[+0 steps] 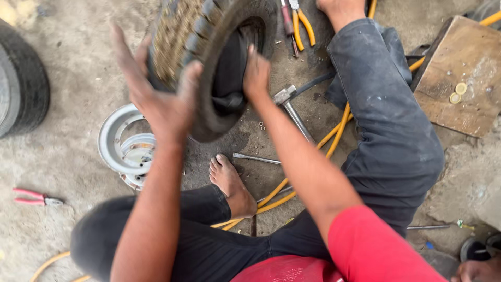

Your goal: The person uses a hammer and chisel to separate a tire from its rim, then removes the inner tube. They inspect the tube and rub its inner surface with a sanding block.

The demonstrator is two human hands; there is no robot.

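A person is sitting on a dusty concrete floor [73, 130], legs bent, one bare foot [229, 183] resting sole-down between the knees. Both hands are holding a small tyre [209, 57] up off the floor, standing on edge at the top middle of the view.

The tyre is black and worn, its chunky block tread caked with tan dirt. Its side wall is smooth and dull. A black inner tube [229, 73] is bulging out of the centre opening, folded and slack.

The left hand [162, 99] is pressing flat against the tread side, fingers spread wide and slightly blurred. The right hand [257, 75] is gripping the opening's rim, fingers curling inside over the tube, thumb outside.

Below the tyre, a grey metal rim [125, 146] is lying flat on the floor. A hammer [292, 107] is lying just beside the right forearm, and a thin steel bar [255, 158] is lying near the foot. A yellow hose [323, 151] is snaking under the right leg. Yellow-handled pliers [300, 23] are lying above the tyre, red-handled pliers [34, 197] at far left. A larger tyre [23, 78] is leaning in at the left edge. A wooden board [459, 78] at right is carrying two small yellow discs [458, 93].
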